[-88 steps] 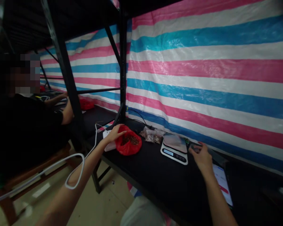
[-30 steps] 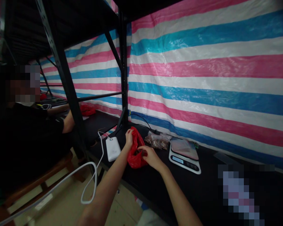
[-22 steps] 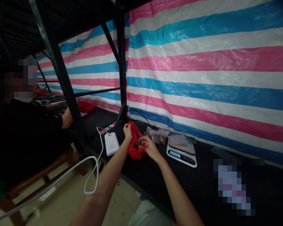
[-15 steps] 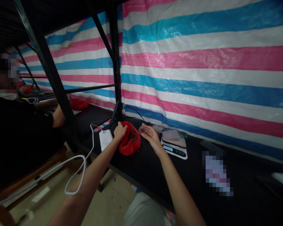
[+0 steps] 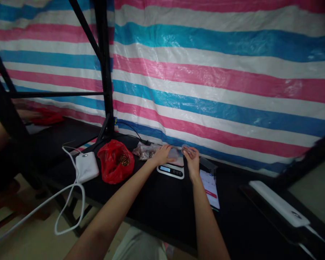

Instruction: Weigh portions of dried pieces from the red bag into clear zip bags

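Note:
My left hand [image 5: 161,155] reaches over the left side of a small digital scale [image 5: 171,171], thumb and fingers apart. Under its fingertips lies a clear plastic bag or sheet [image 5: 176,156] on the weighing plate; whether they touch it I cannot tell. At the scale's right edge my right hand [image 5: 193,160] is closed on a small clear plastic cup [image 5: 186,147], its rim raised above the fingers. Left of the hands, a red plastic bag [image 5: 111,168] stands with its mouth spread, showing small brown pieces [image 5: 124,160] inside.
Clear bags of brownish contents [image 5: 144,151] lie behind my left hand. A lit phone [image 5: 209,187] is right of the scale. White power banks [image 5: 87,167] with cables sit at left and far right. A black metal post [image 5: 105,72] rises behind; another person's arm shows at far left.
My left hand has let go of the red bag and moved right to the scale. The right hand has carried the cup to the scale's right side. The view has turned right.

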Available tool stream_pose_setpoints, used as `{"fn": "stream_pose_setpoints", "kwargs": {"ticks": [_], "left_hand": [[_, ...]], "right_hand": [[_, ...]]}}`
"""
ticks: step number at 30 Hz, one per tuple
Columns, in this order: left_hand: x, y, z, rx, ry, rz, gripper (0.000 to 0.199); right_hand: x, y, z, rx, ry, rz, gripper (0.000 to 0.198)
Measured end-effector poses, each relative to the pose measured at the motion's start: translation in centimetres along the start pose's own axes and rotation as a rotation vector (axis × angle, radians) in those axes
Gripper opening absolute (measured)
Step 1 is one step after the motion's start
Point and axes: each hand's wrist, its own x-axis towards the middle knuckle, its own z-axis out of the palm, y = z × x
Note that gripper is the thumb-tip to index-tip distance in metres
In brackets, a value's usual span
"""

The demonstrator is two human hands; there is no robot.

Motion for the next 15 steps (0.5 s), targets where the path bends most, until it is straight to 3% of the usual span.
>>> {"fn": "stream_pose_setpoints", "kwargs": {"ticks": [3,8,11,15], "left_hand": [[1.9,-0.1,2.3,0.046,-0.043,-0.055,0.071],[2.9,0.1,2.6,-0.002,0.002,-0.105,0.060],[2.7,-0.1,2.3,-0.198,0.141,-0.109,0.059],[1.7,-0.4,1.8,-0.666,0.261,-0.078,0.063]], "right_hand": [[0.2,0.4,-0.1,-0.030,0.033,-0.014,0.047],[0.2,0.7,0.0,-0.110,0.002,-0.039,0.041],[0.2,0.6,0.0,-0.143,-0.010,-0.041,0.041],[0.1,0.0,0.5,-0.133,0.008,-0.070,0.044]]}}
